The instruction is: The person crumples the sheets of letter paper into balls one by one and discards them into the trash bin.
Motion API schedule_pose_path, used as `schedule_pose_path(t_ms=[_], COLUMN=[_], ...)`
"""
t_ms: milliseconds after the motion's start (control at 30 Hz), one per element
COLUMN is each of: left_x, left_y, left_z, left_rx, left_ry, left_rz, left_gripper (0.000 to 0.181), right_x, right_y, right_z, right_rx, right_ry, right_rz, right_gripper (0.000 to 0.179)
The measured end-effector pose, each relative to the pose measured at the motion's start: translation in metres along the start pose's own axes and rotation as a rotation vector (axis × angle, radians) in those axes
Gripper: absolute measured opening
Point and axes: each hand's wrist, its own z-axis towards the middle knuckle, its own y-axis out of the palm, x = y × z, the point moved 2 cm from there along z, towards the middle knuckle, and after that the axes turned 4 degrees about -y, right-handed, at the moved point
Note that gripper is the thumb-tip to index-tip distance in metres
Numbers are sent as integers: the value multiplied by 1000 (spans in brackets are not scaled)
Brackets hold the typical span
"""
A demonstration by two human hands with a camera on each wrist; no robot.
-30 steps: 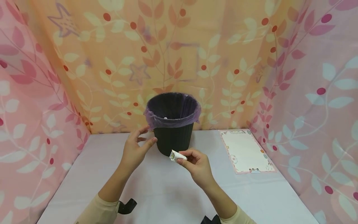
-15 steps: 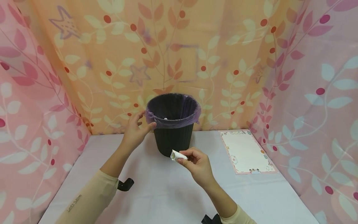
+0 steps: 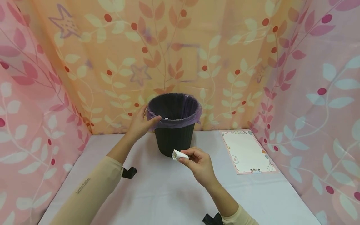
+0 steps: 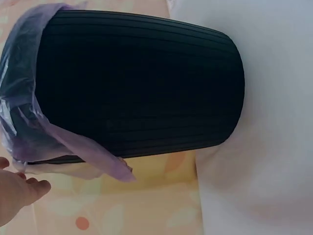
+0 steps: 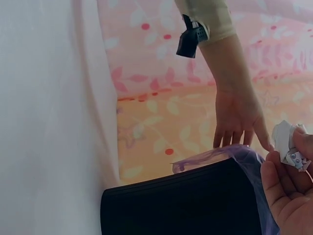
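A black ribbed trash bin [image 3: 175,140] stands upright on the table, lined with a purple plastic bag [image 3: 181,123] folded over its rim. My left hand [image 3: 138,127] is at the rim's left side, its fingers nearly straight and its thumb spread in front; in the right wrist view that hand [image 5: 238,115] reaches down beside the bag. Between thumb and fingers my right hand [image 3: 202,165] pinches a crumpled, rolled white paper [image 3: 180,155] in front of the bin. The paper [image 5: 286,139] shows some print in the right wrist view. Inside the bin a small white bit [image 3: 166,118] shows; the bottom is hidden.
A white decorated sheet with a pink border [image 3: 250,153] lies flat on the table's right side. White cloth [image 3: 160,193] covers the table. Patterned curtains [image 3: 112,78] close in the back and both sides. Black wrist cameras [image 3: 130,172] sit by the sleeves.
My left hand has moved up and forward from beside the bin to its rim, the thumb now over the bag's edge. The right hand and paper have stayed almost still.
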Motion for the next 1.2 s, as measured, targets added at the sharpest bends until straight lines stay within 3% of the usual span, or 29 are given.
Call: schedule_pose_path(t_ms=[133,367,700,1033,1200], left_x=[0,-2,-2,-4,-2], left_y=[3,3,6,7,7], left_z=[7,11,12,11,12], left_rx=[-17,-48,-78,-88,-80], left_ry=[31,-14,-28,-40,-35], left_rz=[-4,36,34,32,33], left_gripper=[98,112,116,117,116], right_x=[-1,-4,-7,-27,-43], right_y=[-2,-6,-15,-36,-51], right_z=[1,5,7,25,40], right_rx=[5,6,-22,-89,-102], right_ry=[-3,-23,-27,-113,-186], right_rz=[11,1,-35,-134,-240], right_gripper=[25,25,26,28,28])
